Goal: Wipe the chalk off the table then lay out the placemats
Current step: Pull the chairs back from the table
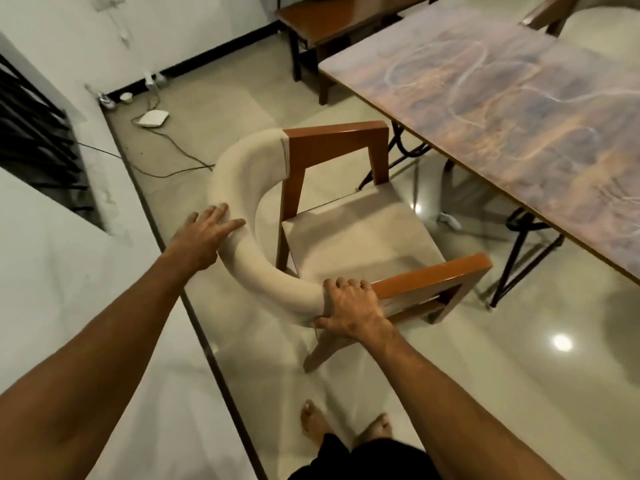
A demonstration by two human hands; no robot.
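The table (512, 109) at the upper right has a marbled brown top with looping white chalk lines (460, 77) drawn across it. In front of me stands a wooden armchair (349, 233) with a cream seat and a curved cream backrest, pulled away from the table. My left hand (204, 237) lies flat on the padded backrest with its fingers spread. My right hand (349, 310) grips the chair where the backrest meets the right wooden armrest. No cloth or placemats are in view.
A second wooden chair (332, 26) stands at the table's far end, and part of another (550, 15) shows at the top right. A white wall (52, 271) runs along the left. A white device (152, 118) and cables lie on the floor. My bare feet (346, 424) are below.
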